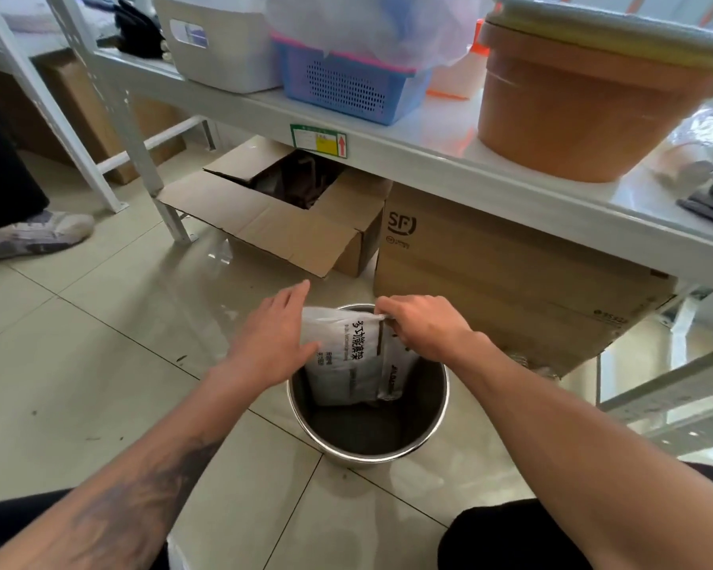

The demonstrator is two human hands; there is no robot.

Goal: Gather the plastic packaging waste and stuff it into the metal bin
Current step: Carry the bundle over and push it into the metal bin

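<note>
**Packaging goes into the bin**

Two bare forearms reach over a metal bin [368,409] on the tiled floor [99,364]. Right hand [422,327] fingers pinch the plastic packaging [342,355] standing half inside; left hand [270,337], fingers open, presses its side.

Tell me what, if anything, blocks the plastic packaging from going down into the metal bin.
Nothing visible does. The plastic packaging already stands partly inside the metal bin, pinched at its top by the right hand, the left hand flat against its side. The bin's floor below looks bare.
</note>
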